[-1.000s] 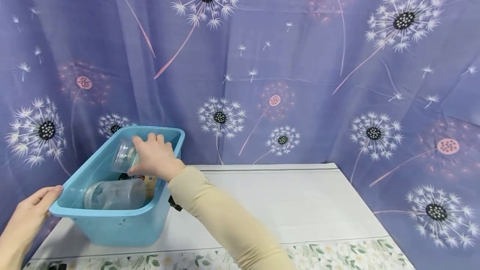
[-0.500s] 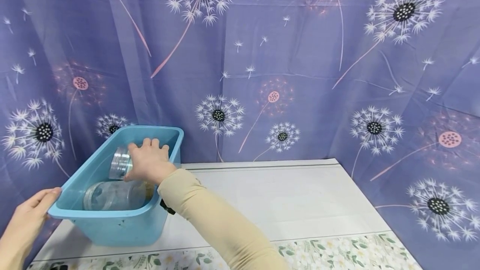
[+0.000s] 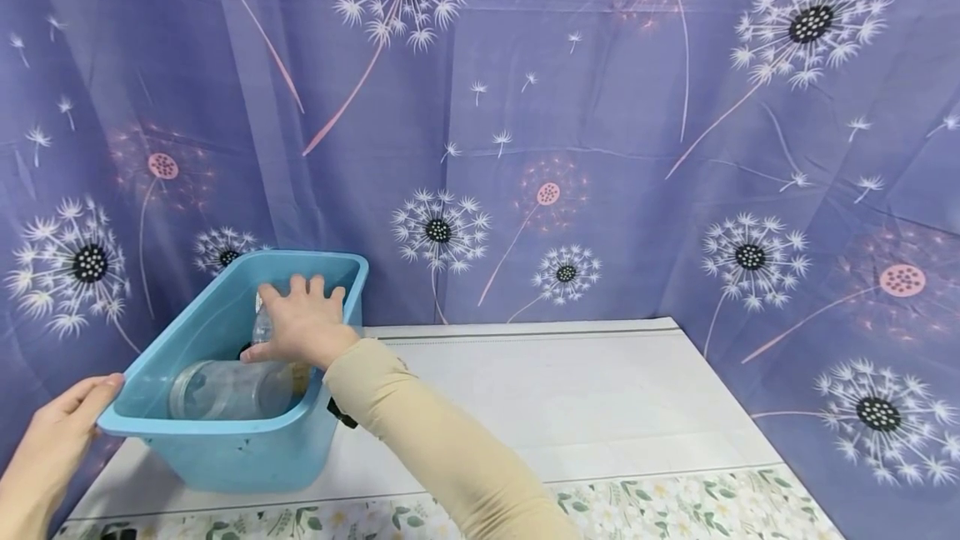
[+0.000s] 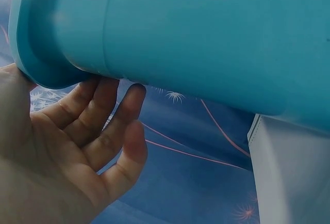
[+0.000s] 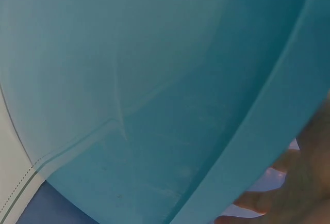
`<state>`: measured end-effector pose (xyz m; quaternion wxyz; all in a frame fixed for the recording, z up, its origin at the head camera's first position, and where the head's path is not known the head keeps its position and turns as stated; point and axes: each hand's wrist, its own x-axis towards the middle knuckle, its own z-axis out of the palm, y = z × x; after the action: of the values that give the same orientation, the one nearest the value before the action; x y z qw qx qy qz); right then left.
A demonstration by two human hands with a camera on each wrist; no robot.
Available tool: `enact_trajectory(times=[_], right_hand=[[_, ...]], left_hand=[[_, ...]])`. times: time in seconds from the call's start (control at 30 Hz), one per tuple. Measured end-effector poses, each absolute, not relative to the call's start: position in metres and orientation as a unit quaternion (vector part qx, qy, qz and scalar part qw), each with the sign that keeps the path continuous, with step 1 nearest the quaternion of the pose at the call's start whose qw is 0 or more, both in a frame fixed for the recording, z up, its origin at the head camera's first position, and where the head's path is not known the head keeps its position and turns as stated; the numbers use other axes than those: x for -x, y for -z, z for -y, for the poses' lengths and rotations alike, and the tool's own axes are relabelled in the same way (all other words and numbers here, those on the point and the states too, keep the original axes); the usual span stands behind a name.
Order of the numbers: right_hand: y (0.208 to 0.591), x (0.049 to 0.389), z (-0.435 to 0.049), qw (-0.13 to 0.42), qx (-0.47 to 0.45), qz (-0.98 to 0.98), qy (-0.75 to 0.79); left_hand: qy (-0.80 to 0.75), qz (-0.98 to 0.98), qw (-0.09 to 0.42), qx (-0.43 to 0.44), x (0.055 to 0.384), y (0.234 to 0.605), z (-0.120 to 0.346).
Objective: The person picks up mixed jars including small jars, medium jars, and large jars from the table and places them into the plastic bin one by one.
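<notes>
At the front left corner of a blue plastic tub (image 3: 202, 427), my left hand (image 3: 63, 432) grips the rim. In the left wrist view, this hand (image 4: 82, 131) has its fingers curled beneath the rim's edge. My right hand (image 3: 303, 323) is inside the tub with its fingers spread. A clear jar (image 3: 262, 325) shows beside its thumb and index finger, mostly hidden by the hand. In front lies a larger translucent jar (image 3: 228, 390) on its side. The right wrist view shows mainly the tub wall (image 5: 129, 79), with some fingers (image 5: 258, 201) beyond the rim.
A yellowish item (image 3: 300, 377) and a small dark item (image 3: 244, 350) are partly visible in the tub. The tub stands on the left of a white table (image 3: 570, 407) with a floral front border (image 3: 660, 502). A purple dandelion-print curtain (image 3: 510, 248) encloses the back and sides.
The clear jar has shifted right, from sticking out left of my right hand to mostly behind it. The right hand has lowered slightly and spread its fingers. My left hand keeps its place.
</notes>
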<state>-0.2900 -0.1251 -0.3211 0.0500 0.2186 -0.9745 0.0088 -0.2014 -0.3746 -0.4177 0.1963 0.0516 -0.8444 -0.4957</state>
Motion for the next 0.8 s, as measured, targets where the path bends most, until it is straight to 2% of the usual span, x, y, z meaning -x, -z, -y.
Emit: enact_trajectory(times=[0.4, 0.8], right_hand=[[0.318, 0.28, 0.105, 0.061, -0.249, 0.964, -0.07], [0.301, 0.273, 0.031, 0.108, -0.311, 0.929, -0.172]], left_hand=[[0.487, 0.848, 0.201, -0.062, 0.195, 0.416, 0.374], [0.395, 0.881, 0.231, -0.118, 0.201, 0.407, 0.365]])
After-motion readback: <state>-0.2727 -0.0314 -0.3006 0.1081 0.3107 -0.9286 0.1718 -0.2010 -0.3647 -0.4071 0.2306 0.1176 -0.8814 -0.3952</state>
